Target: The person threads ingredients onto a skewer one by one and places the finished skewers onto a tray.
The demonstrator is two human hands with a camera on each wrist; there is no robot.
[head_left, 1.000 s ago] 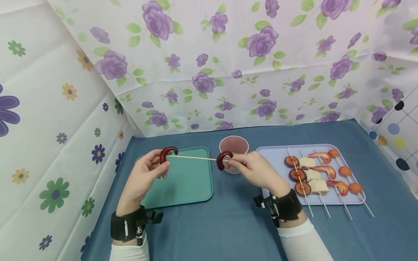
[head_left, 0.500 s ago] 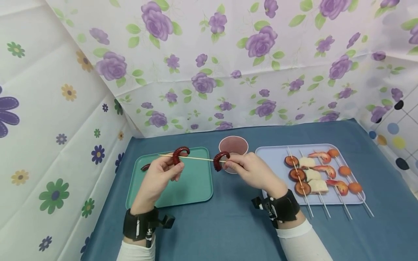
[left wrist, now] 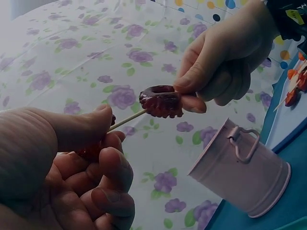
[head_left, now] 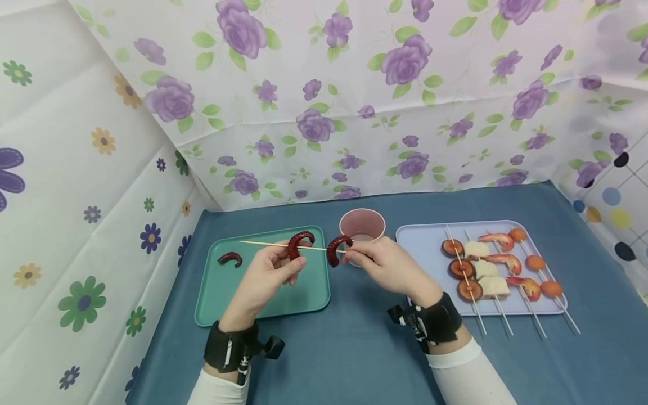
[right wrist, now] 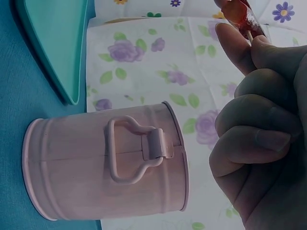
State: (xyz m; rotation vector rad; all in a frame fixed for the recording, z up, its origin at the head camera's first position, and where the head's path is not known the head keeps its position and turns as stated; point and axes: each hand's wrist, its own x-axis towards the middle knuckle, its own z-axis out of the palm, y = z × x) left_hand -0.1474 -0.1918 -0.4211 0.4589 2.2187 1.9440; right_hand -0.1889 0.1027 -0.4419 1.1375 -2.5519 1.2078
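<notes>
My left hand (head_left: 270, 270) pinches a curled, glossy dark-red octopus tentacle (head_left: 295, 243) that is threaded on a thin wooden skewer (head_left: 258, 243). Part of this piece hides behind my fingers in the left wrist view. A second octopus tentacle (head_left: 333, 250), with a bumpy edge in the left wrist view (left wrist: 160, 101), sits on the skewer just short of my right hand (head_left: 387, 264). That hand pinches the skewer's right end. The skewer's left tip sticks out past my left hand. Another tentacle (head_left: 230, 258) lies on the green tray (head_left: 217, 304).
Behind my right hand stands a pink bucket (head_left: 362, 219) with side handles. A pale lilac tray (head_left: 422, 242) at the right bears several skewers of mushroom slices (head_left: 460, 269), white cubes, shrimp (head_left: 506, 261) and orange balls. Floral cloth walls rise behind and left.
My left hand has slid the tentacle rightward along the skewer, closer to the other one. The skewer's left tip and the tentacle on the tray have come into sight. My right hand has barely moved.
</notes>
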